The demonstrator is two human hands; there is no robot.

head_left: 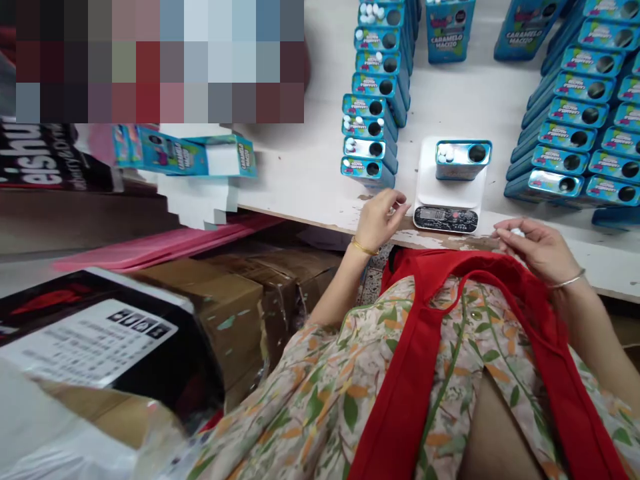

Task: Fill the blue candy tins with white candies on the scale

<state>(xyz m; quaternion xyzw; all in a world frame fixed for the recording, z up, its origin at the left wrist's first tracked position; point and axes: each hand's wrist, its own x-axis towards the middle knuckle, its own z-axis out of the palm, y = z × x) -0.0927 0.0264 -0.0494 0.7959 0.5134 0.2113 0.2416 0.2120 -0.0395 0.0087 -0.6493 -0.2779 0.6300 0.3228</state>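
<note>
A blue "Caramelo Macizo" tin (pixel 457 170) stands upright on a white digital scale (pixel 425 180), with a few white candies (pixel 446 155) on its top beside the round hole. My left hand (pixel 380 217) hovers at the table edge, left of the scale's black control panel. Its fingers are loosely curled, the thumb a little apart, and I see nothing held. To the right of the scale, my right hand (pixel 537 248) is closed around small white candies (pixel 517 233), which show between its fingers.
A row of blue tins (pixel 370 175), several with white candies on top, stands left of the scale. More tins (pixel 557 181) fill the right side. Two tins (pixel 449 33) stand behind. Far left are an opened blue display box (pixel 220 157) and cardboard cartons (pixel 225 313).
</note>
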